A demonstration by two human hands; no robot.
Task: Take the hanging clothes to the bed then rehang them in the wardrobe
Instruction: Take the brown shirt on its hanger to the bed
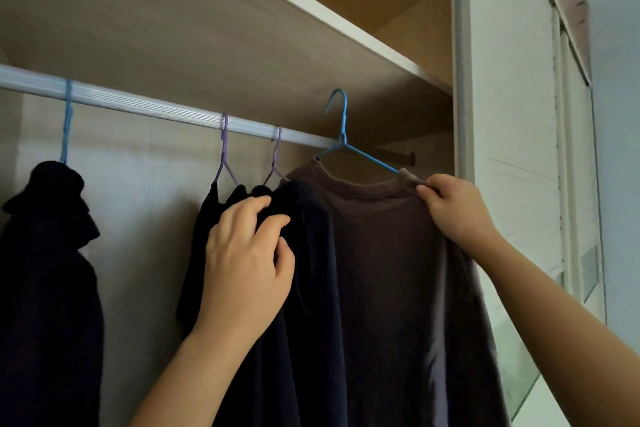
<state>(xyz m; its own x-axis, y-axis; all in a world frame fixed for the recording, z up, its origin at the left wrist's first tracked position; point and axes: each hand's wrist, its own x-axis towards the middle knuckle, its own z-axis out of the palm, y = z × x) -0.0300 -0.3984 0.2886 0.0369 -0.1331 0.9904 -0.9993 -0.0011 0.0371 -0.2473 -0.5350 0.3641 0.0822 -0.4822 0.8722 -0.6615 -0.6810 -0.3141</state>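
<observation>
A brown T-shirt (384,253) hangs on a blue hanger (341,135) whose hook is off the white wardrobe rail (138,104), in front of and above it. My right hand (457,208) pinches the shirt's right shoulder at the hanger's end. My left hand (246,260) grips the top of a dark navy garment (311,305) that hangs on a purple hanger (277,156). Another purple hanger (225,156) carries a second dark garment just left of it. A black garment (48,270) hangs on a blue hanger (67,121) at the far left.
A wooden shelf (242,31) runs closely above the rail. The wardrobe's white side panel and sliding door (512,114) stand at the right. A stretch of rail between the far-left hanger and the purple hangers carries nothing.
</observation>
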